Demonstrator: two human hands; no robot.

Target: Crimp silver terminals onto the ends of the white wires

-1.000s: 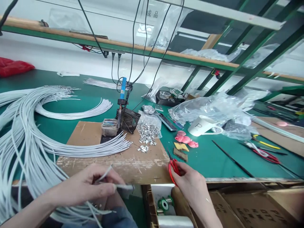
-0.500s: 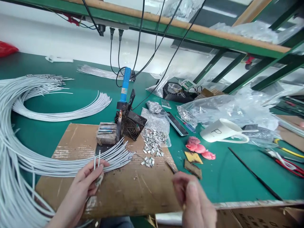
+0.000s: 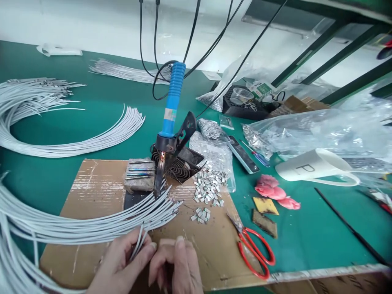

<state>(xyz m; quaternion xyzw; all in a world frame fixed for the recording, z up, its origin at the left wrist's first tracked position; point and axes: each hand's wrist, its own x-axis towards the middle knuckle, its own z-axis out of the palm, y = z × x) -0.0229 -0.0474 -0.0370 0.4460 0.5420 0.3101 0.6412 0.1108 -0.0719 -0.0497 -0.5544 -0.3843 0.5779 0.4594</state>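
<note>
My left hand pinches a few white cables between thumb and fingers, their ends sticking up. Close beside it is my right hand, fingers curled in and thumb on top; what it holds, if anything, is hidden. Behind both hands a thick bundle of white cables fans out across the cardboard sheet. Above the cable ends a blue-handled soldering iron leans tip down in a black holder. Red-handled scissors lie at the right, near the cardboard's edge, blades slightly apart.
Small metal clips lie heaped on a plastic bag beside a black fan. A worn block with metal rods stands left of the iron. Farther right are a phone, a white mug and sponge pieces.
My right hand has left the scissors and moved left, beside my left hand. The scissors now lie in full view. The camera has tilted down and moved closer.
</note>
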